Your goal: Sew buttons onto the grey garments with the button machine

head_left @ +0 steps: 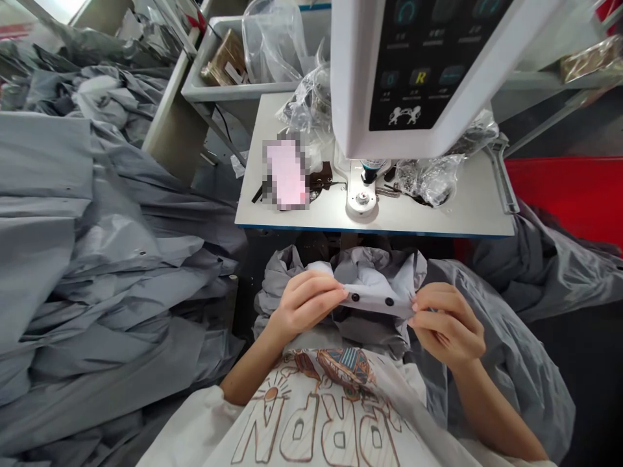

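Between my two hands a light grey fabric strip (372,301) is stretched out, part of a grey garment bunched in my lap. Two black snap buttons sit on the strip, one left (355,298) and one right (389,301). My left hand (311,299) pinches the strip's left end between thumb and fingers. At the other end, my right hand (448,321) pinches the strip's edge. Just beyond my hands stands a white snap-press machine (353,123) with a round lit die (363,201) low on its front. Nothing touches the die.
The white table (311,217) has a blue front edge. On it lie a blurred pink object (287,174), clear plastic bags of small parts (431,178) and a metal wrench (501,175). Grey fabric piles (121,259) fill the left side. A grey bin (214,91) stands behind.
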Demonstrator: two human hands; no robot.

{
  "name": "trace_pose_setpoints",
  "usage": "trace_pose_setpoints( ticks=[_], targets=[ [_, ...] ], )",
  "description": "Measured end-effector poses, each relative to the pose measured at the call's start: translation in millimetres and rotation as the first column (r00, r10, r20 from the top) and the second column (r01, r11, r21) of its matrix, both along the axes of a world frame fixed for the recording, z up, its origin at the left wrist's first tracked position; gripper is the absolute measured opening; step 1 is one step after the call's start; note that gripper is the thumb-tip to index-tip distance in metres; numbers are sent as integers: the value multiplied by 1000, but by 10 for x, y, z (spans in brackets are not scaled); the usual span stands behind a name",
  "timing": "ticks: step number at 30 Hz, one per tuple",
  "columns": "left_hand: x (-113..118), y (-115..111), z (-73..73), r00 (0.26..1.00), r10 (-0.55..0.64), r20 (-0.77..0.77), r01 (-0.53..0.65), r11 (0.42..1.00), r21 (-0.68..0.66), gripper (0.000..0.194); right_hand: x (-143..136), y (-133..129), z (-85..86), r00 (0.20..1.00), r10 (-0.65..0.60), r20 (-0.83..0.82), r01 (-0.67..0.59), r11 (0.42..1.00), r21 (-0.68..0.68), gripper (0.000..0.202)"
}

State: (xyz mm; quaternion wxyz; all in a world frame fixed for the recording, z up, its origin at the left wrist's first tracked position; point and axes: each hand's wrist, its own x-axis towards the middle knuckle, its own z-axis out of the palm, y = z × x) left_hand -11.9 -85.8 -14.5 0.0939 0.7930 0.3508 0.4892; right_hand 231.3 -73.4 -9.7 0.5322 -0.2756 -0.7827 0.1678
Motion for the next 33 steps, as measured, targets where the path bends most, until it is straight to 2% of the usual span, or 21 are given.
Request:
trace_pose_setpoints(
  ticks=[2,4,5,8,10,11,13,16,18,19,22,24,25,27,30,32,33],
  targets=[
    [-2,24,11,999,-38,-14,36,994,-100,21,11,-5,-16,1000,-1,-15,0,995,-102,24],
    [-9,68,19,996,-82,-31,68,944,-324,14,18,16,-36,1000,5,-26,-12,952,-304,20],
    [-13,92,19,994,-104,-30,79,888,-454,11,20,35,-50,999,3,-36,-18,907,-421,17],
    [-23,155,12,993,-113,27,97,683,-724,34,14,104,-105,996,-29,-82,-35,731,-681,8],
    [-28,182,5,993,-99,59,107,611,-785,43,5,136,-137,992,-56,-113,-50,647,-761,9],
    [-32,192,-2,994,-94,63,107,589,-801,43,4,143,-148,989,-71,-127,-55,624,-780,11],
    [-48,211,-33,992,-112,50,104,547,-831,38,17,141,-160,981,-115,-158,-55,615,-786,13],
    [-102,247,-177,985,-171,-14,72,489,-870,21,87,109,-164,950,-242,-196,6,645,-764,14],
    [-159,277,-353,975,-209,-73,40,488,-872,8,156,80,-162,912,-338,-231,58,666,-744,15],
    [-191,294,-460,969,-223,-106,22,505,-863,10,191,66,-156,892,-378,-249,78,670,-738,16],
    [-302,343,-808,942,-234,-239,-51,605,-794,24,274,17,-106,831,-475,-289,123,664,-738,19],
    [-391,374,-1028,928,-186,-322,-127,655,-744,26,321,-24,-46,772,-555,-310,169,649,-742,19],
    [-439,387,-1127,928,-150,-342,-163,660,-733,27,351,-49,-18,734,-598,-320,198,640,-742,20],
    [-539,409,-1288,937,-82,-339,-216,627,-748,27,449,-105,8,669,-668,-327,254,619,-743,21],
    [-657,411,-1367,954,-38,-299,-232,543,-807,25,714,-181,-90,632,-737,-237,361,551,-753,19],
    [-677,378,-1253,959,-10,-282,-234,529,-816,25,912,-208,-236,694,-720,-2,494,479,-726,18],
    [-659,348,-1141,961,6,-275,-234,545,-805,26,981,-211,-315,726,-669,156,572,463,-677,20]
  ],
)
